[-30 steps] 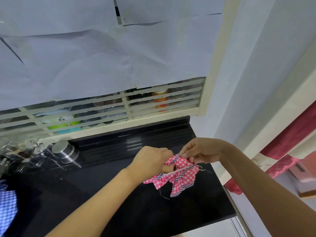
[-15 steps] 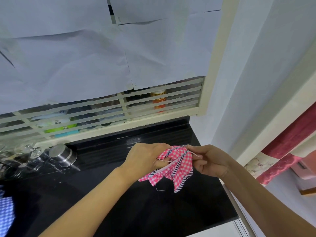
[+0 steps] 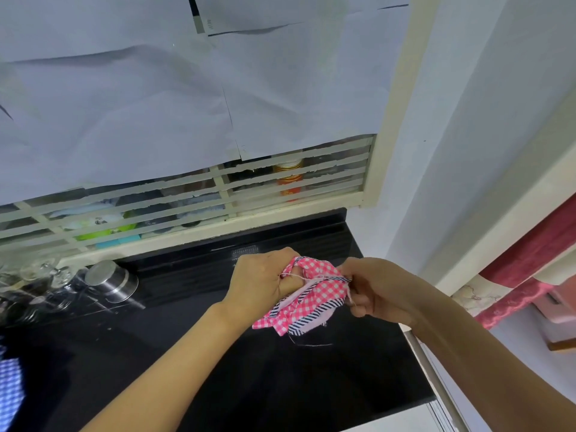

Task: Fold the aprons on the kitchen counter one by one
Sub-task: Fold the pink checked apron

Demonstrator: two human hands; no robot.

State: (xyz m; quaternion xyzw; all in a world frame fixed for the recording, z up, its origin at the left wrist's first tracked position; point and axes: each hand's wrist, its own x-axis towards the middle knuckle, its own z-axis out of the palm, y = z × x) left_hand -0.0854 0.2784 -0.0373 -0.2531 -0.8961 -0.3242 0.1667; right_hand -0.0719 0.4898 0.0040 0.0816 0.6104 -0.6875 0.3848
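Above the glossy black counter (image 3: 218,369), both hands grip the crumpled gingham apron (image 3: 311,300).

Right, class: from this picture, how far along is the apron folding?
Done: the pink checked apron is already bunched small. In hand: left hand and right hand both grip it above the counter. Left: setting it down; a blue checked cloth at the left edge may be another.

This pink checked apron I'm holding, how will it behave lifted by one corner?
Probably floppy: the pink checked apron sags and bunches between the left hand and right hand. Likely light, as it hangs easily from their grip. Dangling threads may snag.
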